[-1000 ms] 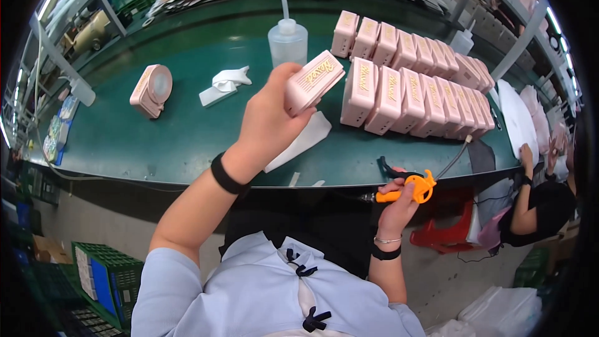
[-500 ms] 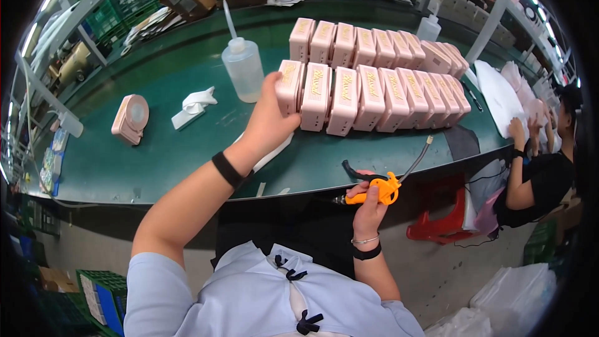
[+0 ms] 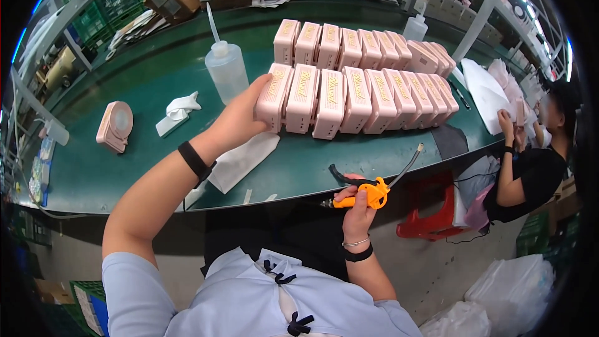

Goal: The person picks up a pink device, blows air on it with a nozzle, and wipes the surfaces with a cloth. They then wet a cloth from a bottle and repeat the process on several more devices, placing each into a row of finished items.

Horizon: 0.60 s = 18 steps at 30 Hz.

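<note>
A long green table [image 3: 140,178] spreads out ahead of both hands, and I can see a co-worker [image 3: 530,171] in black well off to the right-hand side, busy at the far end. Two rows of pink units [image 3: 380,97] stand upright to the right of the left hand [image 3: 240,112] and beyond the right hand [image 3: 357,211], packed close and running away toward the co-worker. Below them, to the right of the right hand, sits a red stool [image 3: 430,215]. Just past the left hand's knuckles rises a clear squeeze bottle [image 3: 226,75] with a long spout, and a white sheet [image 3: 246,162] lies under that wrist. The left hand has its fingers and thumb around the end pink unit [image 3: 274,100] of the nearer row — upright on the table, close beside its neighbour. The right hand, just off the table's near edge, grips an orange air gun [image 3: 373,195], its nozzle pointing up and away. Well left of the left hand rests a lone pink unit [image 3: 114,128] with a round disc — and, nearer, a crumpled white tissue [image 3: 181,107].
</note>
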Tool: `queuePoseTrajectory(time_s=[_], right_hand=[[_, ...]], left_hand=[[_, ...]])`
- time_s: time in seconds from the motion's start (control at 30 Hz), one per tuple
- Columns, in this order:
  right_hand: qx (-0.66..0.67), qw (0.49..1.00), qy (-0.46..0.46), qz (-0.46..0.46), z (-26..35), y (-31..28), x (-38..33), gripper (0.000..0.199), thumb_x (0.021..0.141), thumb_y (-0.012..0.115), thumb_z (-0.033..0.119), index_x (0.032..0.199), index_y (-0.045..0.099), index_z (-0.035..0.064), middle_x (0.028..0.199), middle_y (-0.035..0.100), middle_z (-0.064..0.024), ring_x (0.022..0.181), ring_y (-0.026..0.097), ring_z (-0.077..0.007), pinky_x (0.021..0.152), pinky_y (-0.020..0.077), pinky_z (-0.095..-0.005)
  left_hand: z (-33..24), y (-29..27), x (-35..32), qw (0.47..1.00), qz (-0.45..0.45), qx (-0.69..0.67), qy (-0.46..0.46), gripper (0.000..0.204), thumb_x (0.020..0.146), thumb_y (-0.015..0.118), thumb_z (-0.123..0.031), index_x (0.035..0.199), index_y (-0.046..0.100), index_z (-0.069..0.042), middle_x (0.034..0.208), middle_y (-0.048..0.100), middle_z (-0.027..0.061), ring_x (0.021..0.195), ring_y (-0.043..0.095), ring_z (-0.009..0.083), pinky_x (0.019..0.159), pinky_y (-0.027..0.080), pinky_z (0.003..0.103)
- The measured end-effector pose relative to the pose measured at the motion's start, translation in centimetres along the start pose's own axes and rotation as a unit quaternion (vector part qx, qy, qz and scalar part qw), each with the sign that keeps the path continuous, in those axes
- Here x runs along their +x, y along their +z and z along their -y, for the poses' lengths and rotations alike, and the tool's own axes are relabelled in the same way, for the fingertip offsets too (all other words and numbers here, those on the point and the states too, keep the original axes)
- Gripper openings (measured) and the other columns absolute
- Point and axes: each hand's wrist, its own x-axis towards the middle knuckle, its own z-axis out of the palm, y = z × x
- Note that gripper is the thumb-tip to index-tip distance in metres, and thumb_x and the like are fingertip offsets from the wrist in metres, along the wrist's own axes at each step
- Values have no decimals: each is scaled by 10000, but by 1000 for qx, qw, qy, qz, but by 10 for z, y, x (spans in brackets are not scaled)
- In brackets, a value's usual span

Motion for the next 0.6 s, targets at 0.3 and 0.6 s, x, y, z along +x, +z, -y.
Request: queuePoseTrajectory(time_s=[0.3,0.6], right_hand=[[-8,999,33,24,7,-9,1,417,1033,468,335,1214,539,-33,824,602,-46,739,616,-139,789,539,-316],[-148,986,-72,8,35,48,-33,306,961,594,169,1194,560,-26,969,608,-73,897,617,-228,878,481,-329]], left_hand=[[-2,-6,-48,996,29,84,-21,569,764,753,-53,1276,506,-30,1195,588,208,1079,606,352,944,497,395],[42,-52,-83,955,79,286,-25,102,808,613,-20,898,658,-7,917,624,166,893,616,356,786,506,400]])
